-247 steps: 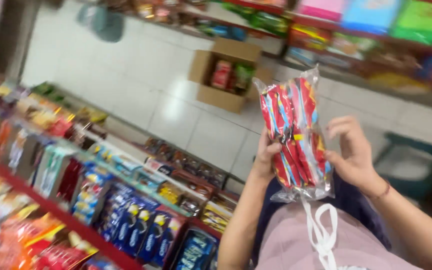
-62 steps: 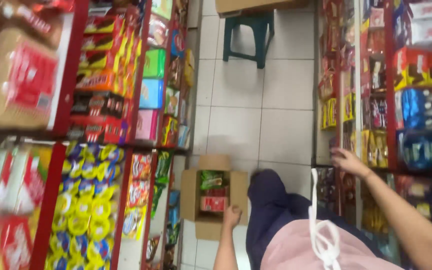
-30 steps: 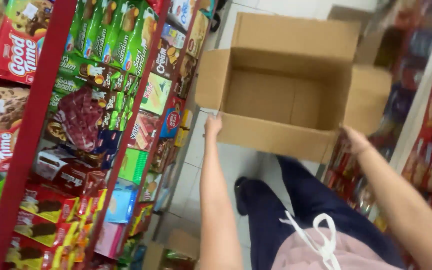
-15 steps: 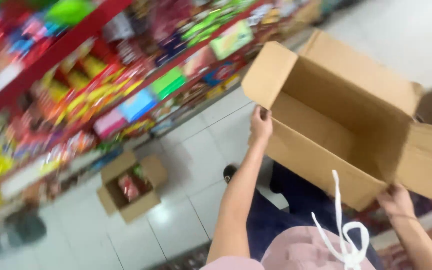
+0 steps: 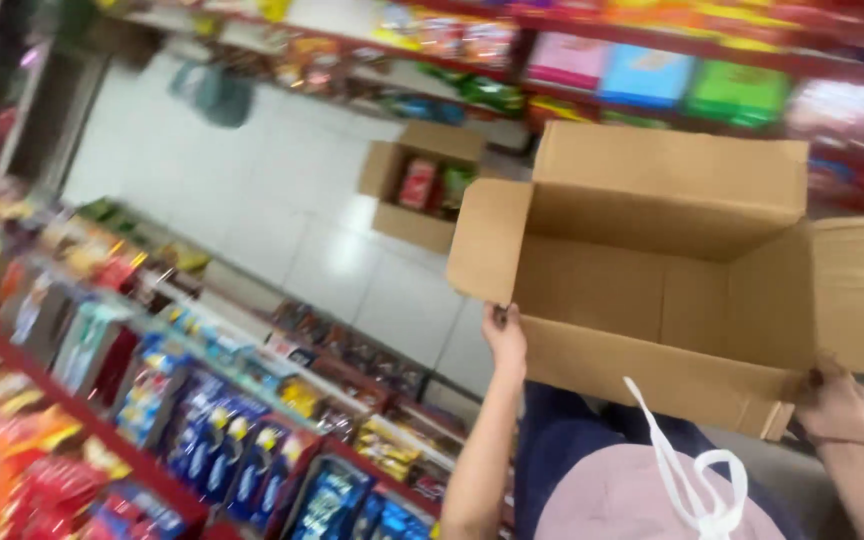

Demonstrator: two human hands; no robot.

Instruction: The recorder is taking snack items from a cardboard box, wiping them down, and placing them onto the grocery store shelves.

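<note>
Closest to you, your pink top and its white drawstring (image 5: 697,470) fill the bottom edge of the view, with dark trousers below. Your left hand (image 5: 505,340) grips the near left corner of the large cardboard box (image 5: 652,290), fingers closed around its edge. Your right hand (image 5: 832,405) holds the near right corner, fingers wrapped under and against the wall, partly hidden by a flap. You hold the box up in the air in front of you, its mouth tipped toward you and all flaps open. What shows of its inside is bare cardboard, so it looks emptied; it has not been set down or folded.

To your left, the red shelf (image 5: 102,440) is full of blue and red snack packets. Farther off on the white tiled floor (image 5: 282,200) stands a smaller open carton (image 5: 427,185), which has red and green packets in it, so that one seems not yet unpacked. Beyond it, the far shelves (image 5: 652,60) carry coloured boxes, blurred.
</note>
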